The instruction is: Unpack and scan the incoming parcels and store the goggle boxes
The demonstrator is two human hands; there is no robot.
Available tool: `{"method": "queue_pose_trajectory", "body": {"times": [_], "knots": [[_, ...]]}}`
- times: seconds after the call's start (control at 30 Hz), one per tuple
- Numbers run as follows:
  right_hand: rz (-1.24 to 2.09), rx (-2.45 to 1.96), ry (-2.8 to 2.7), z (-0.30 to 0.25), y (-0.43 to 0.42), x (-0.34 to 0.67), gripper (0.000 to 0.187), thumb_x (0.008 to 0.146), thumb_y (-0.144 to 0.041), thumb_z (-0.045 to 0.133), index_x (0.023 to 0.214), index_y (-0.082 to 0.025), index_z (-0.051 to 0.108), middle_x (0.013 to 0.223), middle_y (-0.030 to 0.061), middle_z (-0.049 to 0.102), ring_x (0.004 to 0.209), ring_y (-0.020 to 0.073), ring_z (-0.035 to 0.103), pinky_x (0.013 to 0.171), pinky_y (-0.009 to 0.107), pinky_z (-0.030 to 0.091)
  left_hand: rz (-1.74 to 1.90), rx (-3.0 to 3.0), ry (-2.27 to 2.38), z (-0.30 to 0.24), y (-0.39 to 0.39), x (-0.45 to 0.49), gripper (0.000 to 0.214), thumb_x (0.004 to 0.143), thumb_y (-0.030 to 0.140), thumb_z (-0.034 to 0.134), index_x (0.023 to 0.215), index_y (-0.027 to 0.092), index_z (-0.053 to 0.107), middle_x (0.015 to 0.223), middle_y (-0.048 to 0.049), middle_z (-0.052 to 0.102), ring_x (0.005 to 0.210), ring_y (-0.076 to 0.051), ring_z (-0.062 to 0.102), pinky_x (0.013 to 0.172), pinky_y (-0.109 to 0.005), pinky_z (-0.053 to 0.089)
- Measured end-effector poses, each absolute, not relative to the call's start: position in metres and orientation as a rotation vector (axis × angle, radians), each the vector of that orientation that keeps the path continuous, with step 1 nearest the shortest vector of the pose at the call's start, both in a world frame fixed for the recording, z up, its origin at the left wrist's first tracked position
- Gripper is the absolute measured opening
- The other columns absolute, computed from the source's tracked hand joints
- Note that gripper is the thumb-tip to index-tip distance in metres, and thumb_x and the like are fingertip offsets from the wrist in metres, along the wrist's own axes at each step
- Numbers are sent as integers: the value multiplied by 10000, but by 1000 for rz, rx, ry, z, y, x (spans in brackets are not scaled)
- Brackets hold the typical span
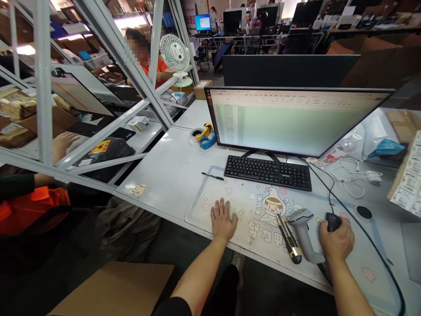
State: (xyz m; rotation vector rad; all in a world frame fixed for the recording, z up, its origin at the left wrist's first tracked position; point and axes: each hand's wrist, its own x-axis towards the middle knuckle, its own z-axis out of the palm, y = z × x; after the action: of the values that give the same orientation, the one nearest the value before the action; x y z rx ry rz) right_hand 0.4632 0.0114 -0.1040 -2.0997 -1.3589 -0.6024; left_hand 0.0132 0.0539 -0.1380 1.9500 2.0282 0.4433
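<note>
My left hand (223,221) lies flat on the printed desk mat (197,210), fingers stretched out, holding nothing. On the right side of the mat, my right hand (337,239) is wrapped over a black computer mouse (333,221). Just left of that hand lie a grey barcode scanner (304,235) and a yellow-and-black utility knife (289,239). Farther back stands a black keyboard (268,171) below a monitor (296,120), whose screen shows a spreadsheet-like page. A black pen (212,176) rests at the mat's upper left edge.
Tape rolls (207,137) sit left of the monitor. A white charging cable (353,175), plastic bags (378,134) and a labelled box (408,175) are at the right. A metal frame (42,87) borders the left side, with a co-worker (140,52) beyond it. Flat cardboard (115,287) lies below.
</note>
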Motion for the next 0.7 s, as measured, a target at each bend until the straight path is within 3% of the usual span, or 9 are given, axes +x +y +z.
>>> {"method": "queue_pose_trajectory", "body": {"times": [0.7], "knots": [[-661,-2091,-1369,-111,11,469,619,917,-397,671,1414,-28,641,1413,314,668,1218,454,669,1009,567,529,435,1953,2026,-139,54,13,647,1062,409,498,1673,195,522,1822,-90,276,1698,-338,252,1391,-584,194]]}}
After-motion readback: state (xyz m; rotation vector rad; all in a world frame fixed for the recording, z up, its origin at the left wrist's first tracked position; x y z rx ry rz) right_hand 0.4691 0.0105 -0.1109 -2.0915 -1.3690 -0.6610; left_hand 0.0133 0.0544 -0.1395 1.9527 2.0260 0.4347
